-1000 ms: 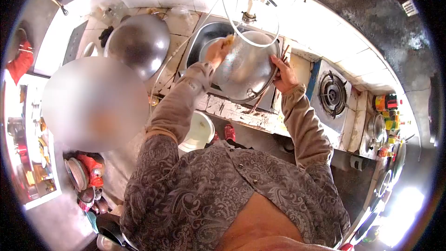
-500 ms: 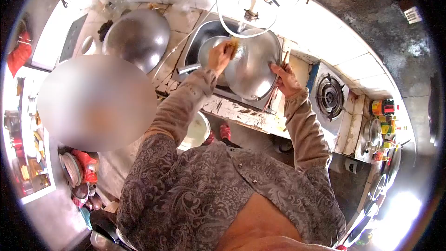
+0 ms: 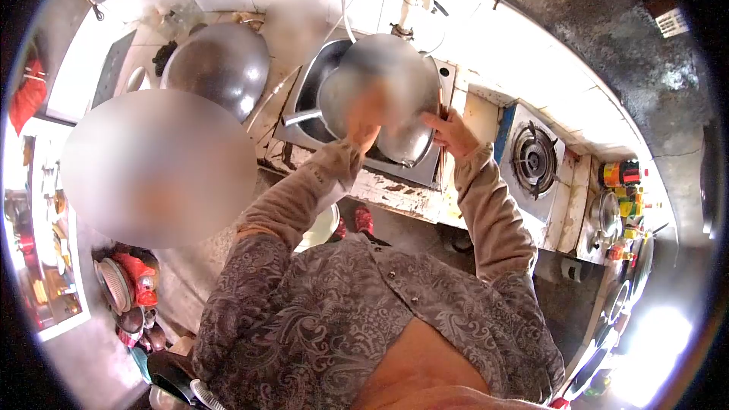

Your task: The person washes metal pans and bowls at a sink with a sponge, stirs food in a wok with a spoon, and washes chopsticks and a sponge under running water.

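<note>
A round, shiny metal pan point(image 3: 402, 142) is tilted over the sink point(image 3: 307, 80). My right hand point(image 3: 453, 133) grips its right rim, thumb on the near face. Thin brown sticks stand beside that hand. My left hand point(image 3: 366, 125) reaches over the pan's left part; a blurred patch covers its fingers, so what they hold is hidden. A metal handle point(image 3: 304, 116) sticks out to the left over the sink's edge. The tap point(image 3: 402, 30) is behind the pan.
A large domed metal wok point(image 3: 220, 68) lies on the tiled counter at the left. On the right is a gas burner point(image 3: 534, 158), with bottles point(image 3: 624, 175) beyond. A pale bucket point(image 3: 319, 228) stands below the counter. A white hose point(image 3: 347, 0) hangs by the wall.
The pan has shifted slightly left and tilted differently. My left hand has moved down across it, and its fingers and the brown scrubber seen earlier are now behind blur. My right hand still grips the rim.
</note>
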The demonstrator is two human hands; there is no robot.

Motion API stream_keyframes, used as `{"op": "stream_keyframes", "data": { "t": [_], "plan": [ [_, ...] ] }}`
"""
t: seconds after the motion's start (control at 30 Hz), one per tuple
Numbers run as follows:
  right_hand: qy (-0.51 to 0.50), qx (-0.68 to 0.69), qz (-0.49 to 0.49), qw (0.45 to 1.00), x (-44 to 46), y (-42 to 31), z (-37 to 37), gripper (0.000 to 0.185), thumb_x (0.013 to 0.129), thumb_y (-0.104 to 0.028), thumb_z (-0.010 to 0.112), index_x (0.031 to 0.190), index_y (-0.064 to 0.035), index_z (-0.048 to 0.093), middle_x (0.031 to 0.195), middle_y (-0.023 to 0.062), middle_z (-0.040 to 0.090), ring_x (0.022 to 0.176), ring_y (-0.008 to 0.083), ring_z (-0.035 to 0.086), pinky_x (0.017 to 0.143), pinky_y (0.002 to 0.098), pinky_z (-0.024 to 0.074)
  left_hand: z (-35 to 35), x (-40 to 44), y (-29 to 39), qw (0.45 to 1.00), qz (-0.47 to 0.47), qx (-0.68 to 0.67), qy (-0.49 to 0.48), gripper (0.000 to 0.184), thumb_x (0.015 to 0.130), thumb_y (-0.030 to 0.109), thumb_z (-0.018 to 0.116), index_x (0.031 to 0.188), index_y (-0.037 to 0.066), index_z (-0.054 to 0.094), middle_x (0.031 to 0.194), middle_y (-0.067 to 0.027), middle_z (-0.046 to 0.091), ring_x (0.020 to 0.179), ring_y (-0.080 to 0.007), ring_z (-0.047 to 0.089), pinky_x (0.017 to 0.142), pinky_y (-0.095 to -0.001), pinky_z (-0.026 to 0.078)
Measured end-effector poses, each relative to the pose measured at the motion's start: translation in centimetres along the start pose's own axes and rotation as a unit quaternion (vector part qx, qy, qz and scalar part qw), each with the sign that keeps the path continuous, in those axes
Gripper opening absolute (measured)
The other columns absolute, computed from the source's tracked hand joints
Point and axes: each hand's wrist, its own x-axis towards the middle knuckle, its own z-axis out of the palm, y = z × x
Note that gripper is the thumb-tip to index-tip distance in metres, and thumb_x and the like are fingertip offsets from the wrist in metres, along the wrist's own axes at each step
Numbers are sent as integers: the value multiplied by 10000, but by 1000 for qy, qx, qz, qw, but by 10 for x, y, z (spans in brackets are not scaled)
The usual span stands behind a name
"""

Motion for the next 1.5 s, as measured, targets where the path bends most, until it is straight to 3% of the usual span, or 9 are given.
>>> {"op": "stream_keyframes", "data": {
  "t": [0.07,0.37,0.53,0.7,0.87,0.93,1.13,1.4,1.5],
  "plan": [
    [-31,-27,0,999,-2,-3,1,208,808,-244,637,789,-62,540,538,-61,345,419,43,292,369,217,226,3,1,5,893,-213,-392,-52,242,858,227,510,1030,59,542,958,-68,562,863,-177,561,674,-313,469],
    [-85,-156,-47,983,-6,5,2,277,821,-255,623,659,-73,492,478,-61,314,383,47,286,356,220,210,7,62,-62,940,-183,-123,-261,300,826,209,578,1076,50,532,1020,-80,550,919,-189,546,749,-317,464],
    [49,120,-50,990,-12,-10,23,275,812,-260,627,657,-81,488,484,-61,331,364,54,301,342,210,216,-41,14,50,976,-58,-77,-197,329,814,205,601,1092,46,530,1039,-83,546,933,-190,541,774,-315,463],
    [32,-160,8,987,-29,-1,64,138,844,-132,557,902,-30,630,602,27,543,422,88,409,408,229,357,-29,-29,31,994,29,-88,-49,305,827,227,571,1071,46,541,997,-76,552,878,-169,548,736,-300,473],
    [-9,-449,-301,841,-27,52,83,197,872,-176,495,962,-44,609,705,92,612,520,148,542,483,273,454,-3,2,-72,987,144,22,-70,291,840,249,540,1050,47,553,955,-69,557,824,-147,556,698,-285,482],
    [-44,-637,-97,764,-35,47,95,210,877,-182,478,981,-38,590,661,82,589,545,172,571,510,299,493,-38,24,-34,972,-90,-5,-216,363,784,320,550,981,16,562,892,-173,590,870,-311,543,718,-363,436],
    [-95,-771,-201,597,-52,75,115,212,835,-127,494,1025,-67,566,665,90,600,558,187,592,493,349,509,-95,-21,-42,957,-181,9,-228,405,705,252,607,991,-22,521,885,-215,596,795,-365,567,722,-390,458],
    [318,-499,-305,746,-53,39,14,485,784,-405,619,1066,-24,516,876,89,547,715,193,561,516,339,455,-114,-40,-72,902,-362,-221,-83,323,690,99,522,980,-43,543,824,-123,596,682,-212,575,624,-315,472],
    [203,-129,-47,969,-35,32,-12,580,743,-391,663,1102,21,470,849,96,541,701,199,547,525,334,451,-126,-22,-39,908,-355,-177,-136,409,752,57,483,1153,-22,459,927,-96,537,772,-162,535,645,-273,448]
  ]
}}
